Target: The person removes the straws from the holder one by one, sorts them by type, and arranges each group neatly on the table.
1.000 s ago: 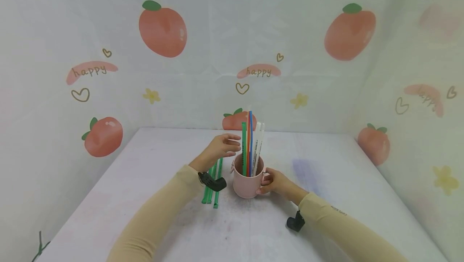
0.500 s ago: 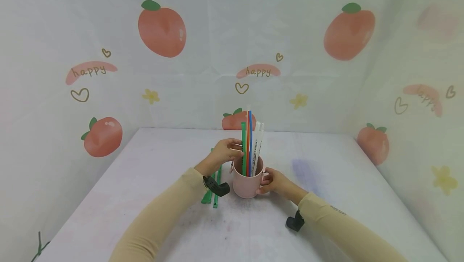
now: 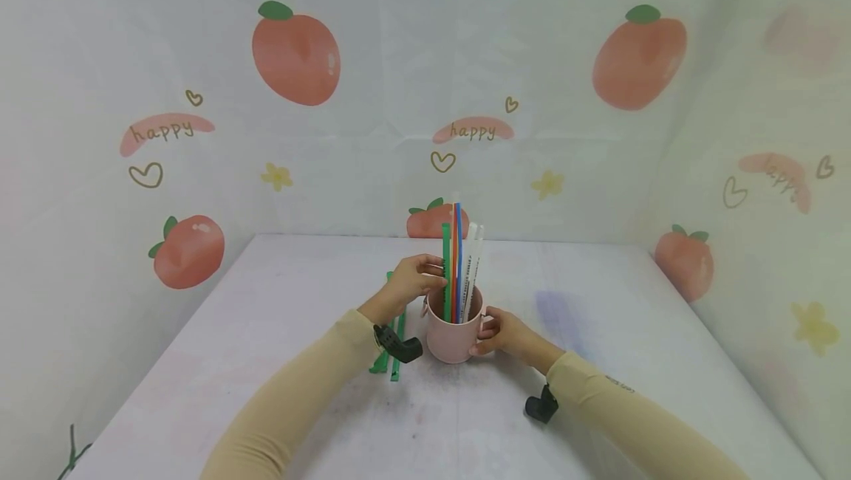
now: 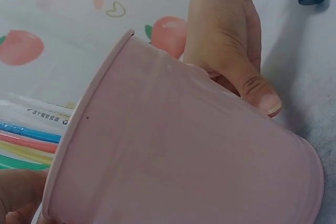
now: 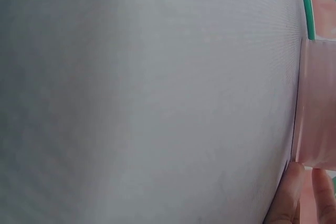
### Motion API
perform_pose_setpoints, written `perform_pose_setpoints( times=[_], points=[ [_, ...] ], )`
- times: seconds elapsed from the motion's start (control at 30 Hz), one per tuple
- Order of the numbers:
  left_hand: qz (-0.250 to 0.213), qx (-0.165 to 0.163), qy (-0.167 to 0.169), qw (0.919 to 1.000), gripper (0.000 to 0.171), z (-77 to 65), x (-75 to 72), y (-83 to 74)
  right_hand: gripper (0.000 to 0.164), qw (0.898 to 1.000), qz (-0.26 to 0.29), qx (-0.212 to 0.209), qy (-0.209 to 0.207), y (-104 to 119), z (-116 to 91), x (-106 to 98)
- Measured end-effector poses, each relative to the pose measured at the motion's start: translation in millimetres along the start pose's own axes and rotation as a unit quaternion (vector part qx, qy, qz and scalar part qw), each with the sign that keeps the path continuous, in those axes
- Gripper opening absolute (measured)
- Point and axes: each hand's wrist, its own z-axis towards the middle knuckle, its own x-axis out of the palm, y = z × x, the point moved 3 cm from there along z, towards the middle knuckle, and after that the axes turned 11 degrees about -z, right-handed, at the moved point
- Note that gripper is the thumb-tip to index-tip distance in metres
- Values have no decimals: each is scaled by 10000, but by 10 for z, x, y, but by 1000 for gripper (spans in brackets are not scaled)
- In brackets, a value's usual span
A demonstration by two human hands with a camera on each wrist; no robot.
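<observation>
A pink cup (image 3: pixel 452 343) stands upright with side handles and holds several wrapped straws, among them a green straw (image 3: pixel 446 258), a blue straw (image 3: pixel 459 251) and white straws (image 3: pixel 471 273) with printed text. My left hand (image 3: pixel 408 282) reaches over the cup's left rim and pinches the green straw between thumb and fingers. My right hand (image 3: pixel 503 332) holds the cup at its right handle; its thumb lies against the lower wall in the left wrist view. The right wrist view catches only the cup's edge (image 5: pixel 317 103) and some fingertips.
Several green wrapped straws (image 3: pixel 396 369) lie on the white table (image 3: pixel 299 406) left of the cup, partly under my left forearm. A curtain with fruit prints (image 3: pixel 372 96) rises behind the table.
My left hand has moved slightly right and down, from beside the straws onto the green straw in the cup. The right hand and cup stay in place.
</observation>
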Motion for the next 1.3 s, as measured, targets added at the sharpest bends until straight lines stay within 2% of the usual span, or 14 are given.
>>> perform_pose_setpoints(
  times=[0.37,0.7,1.03,1.3],
  points=[
    [-185,75,-79,9998,33,-2,11,33,85,10000,-44,-34,3,9,-6,-2],
    [-377,275,-154,9988,30,1,15,24,83,10000,-37,1,-17,7,0,1],
    [-588,314,-268,9974,30,8,-4,4,88,10000,-19,79,-35,-10,18,-4],
    [-1020,408,-349,9933,30,-9,-17,-37,89,9999,77,71,-15,20,-6,-7]
  ],
)
